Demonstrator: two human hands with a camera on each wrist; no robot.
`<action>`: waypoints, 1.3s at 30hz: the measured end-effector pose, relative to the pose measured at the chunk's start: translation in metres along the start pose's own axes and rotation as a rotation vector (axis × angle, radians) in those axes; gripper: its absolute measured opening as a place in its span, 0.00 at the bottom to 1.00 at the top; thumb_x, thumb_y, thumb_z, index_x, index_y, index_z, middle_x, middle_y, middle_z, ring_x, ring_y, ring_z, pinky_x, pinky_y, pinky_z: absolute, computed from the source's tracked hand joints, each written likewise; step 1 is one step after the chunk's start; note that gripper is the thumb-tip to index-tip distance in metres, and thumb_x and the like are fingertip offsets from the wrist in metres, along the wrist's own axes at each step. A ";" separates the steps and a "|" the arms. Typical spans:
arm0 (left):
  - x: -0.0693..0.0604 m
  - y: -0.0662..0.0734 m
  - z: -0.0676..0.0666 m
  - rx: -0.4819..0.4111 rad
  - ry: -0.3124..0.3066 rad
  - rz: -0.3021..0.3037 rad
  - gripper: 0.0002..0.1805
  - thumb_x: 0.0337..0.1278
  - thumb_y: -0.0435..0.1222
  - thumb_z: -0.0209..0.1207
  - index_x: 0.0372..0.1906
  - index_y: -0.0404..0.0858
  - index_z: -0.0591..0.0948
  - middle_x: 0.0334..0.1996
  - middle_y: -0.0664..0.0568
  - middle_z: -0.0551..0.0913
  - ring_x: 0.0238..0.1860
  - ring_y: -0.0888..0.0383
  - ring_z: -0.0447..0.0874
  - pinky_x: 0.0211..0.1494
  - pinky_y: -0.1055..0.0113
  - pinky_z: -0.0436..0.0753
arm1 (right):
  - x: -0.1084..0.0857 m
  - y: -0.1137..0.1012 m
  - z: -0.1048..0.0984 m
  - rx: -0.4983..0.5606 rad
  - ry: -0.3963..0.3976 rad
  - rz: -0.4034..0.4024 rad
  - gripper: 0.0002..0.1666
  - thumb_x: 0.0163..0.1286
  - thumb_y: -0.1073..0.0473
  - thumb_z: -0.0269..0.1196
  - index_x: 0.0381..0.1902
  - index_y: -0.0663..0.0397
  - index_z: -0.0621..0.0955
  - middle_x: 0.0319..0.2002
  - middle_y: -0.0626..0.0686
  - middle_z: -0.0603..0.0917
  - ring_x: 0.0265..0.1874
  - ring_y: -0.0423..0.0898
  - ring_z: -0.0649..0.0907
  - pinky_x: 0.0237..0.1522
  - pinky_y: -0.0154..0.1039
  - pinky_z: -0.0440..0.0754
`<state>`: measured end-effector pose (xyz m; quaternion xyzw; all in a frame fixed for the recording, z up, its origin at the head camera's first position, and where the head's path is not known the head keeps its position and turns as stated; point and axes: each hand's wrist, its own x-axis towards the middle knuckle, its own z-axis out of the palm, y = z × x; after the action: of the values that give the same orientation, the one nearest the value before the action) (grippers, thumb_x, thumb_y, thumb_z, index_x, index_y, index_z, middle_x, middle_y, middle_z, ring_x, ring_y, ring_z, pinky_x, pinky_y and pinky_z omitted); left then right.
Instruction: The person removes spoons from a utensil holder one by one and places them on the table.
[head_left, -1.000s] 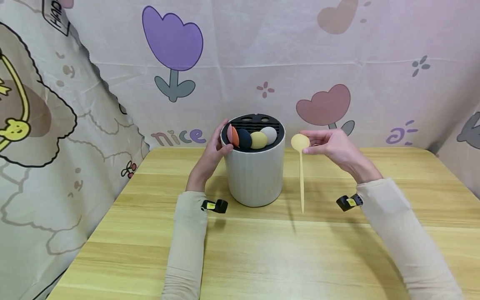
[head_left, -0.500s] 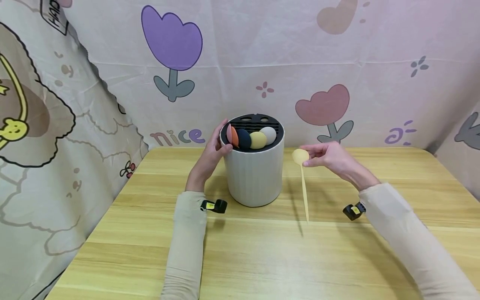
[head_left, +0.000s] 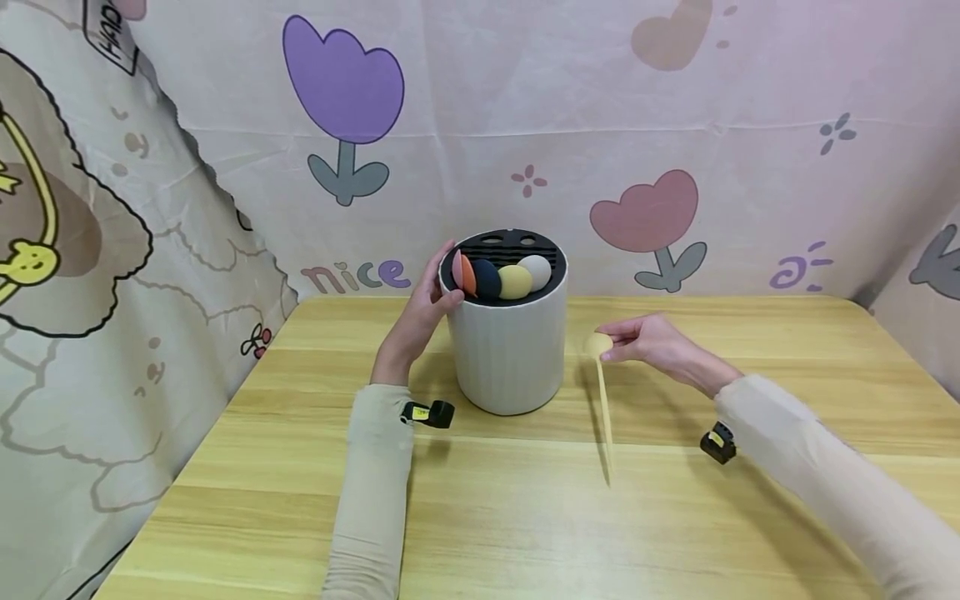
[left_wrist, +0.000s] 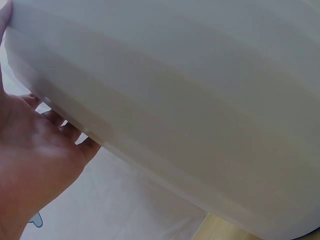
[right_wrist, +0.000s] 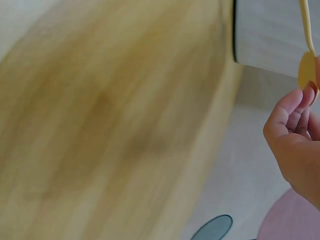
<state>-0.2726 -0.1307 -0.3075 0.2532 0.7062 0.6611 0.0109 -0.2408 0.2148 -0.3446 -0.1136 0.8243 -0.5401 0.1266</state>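
Note:
In the head view a white ribbed utensil holder [head_left: 510,358] with a black slotted top stands upright on the table. My left hand [head_left: 420,318] grips its left side, thumb on the rim; the left wrist view shows the fingers [left_wrist: 70,131] against its white wall. My right hand [head_left: 651,343], to the holder's right, pinches a pale yellow spoon [head_left: 604,400] by its round head. The spoon's thin handle points down toward me; whether its tip touches the table I cannot tell. The right wrist view shows the spoon head [right_wrist: 306,70] between thumb and fingers.
Rounded coloured ends stick out of the holder's top: pink and orange [head_left: 465,273], dark blue [head_left: 487,279], yellow [head_left: 515,282] and grey [head_left: 536,272]. Behind the wooden table [head_left: 495,517] hangs a printed cloth [head_left: 465,100].
My right hand has lowered the spoon toward the table beside the holder, and the handle tip has come nearer to me. The left hand and the holder have stayed in place.

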 end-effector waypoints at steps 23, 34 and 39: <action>-0.002 -0.001 -0.001 -0.001 0.009 0.012 0.68 0.31 0.73 0.64 0.77 0.45 0.49 0.74 0.45 0.52 0.71 0.49 0.55 0.72 0.49 0.55 | 0.019 0.021 0.020 -0.122 0.016 0.032 0.32 0.60 0.61 0.70 0.60 0.72 0.75 0.55 0.67 0.79 0.55 0.57 0.77 0.57 0.47 0.74; 0.000 -0.001 -0.001 0.002 0.018 0.012 0.68 0.31 0.73 0.65 0.77 0.46 0.51 0.74 0.47 0.54 0.70 0.50 0.56 0.71 0.49 0.56 | 0.024 0.024 0.028 -0.137 0.023 0.068 0.33 0.60 0.59 0.71 0.60 0.70 0.75 0.54 0.64 0.80 0.51 0.52 0.78 0.53 0.41 0.76; 0.000 -0.001 -0.002 0.001 0.022 0.017 0.68 0.30 0.73 0.64 0.77 0.44 0.51 0.73 0.47 0.55 0.70 0.50 0.57 0.71 0.49 0.57 | 0.024 0.025 0.029 -0.125 0.024 0.077 0.32 0.59 0.60 0.71 0.59 0.69 0.76 0.52 0.62 0.81 0.48 0.49 0.78 0.49 0.37 0.76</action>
<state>-0.2734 -0.1322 -0.3087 0.2521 0.7042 0.6638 -0.0028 -0.2551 0.1919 -0.3813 -0.0831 0.8615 -0.4837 0.1301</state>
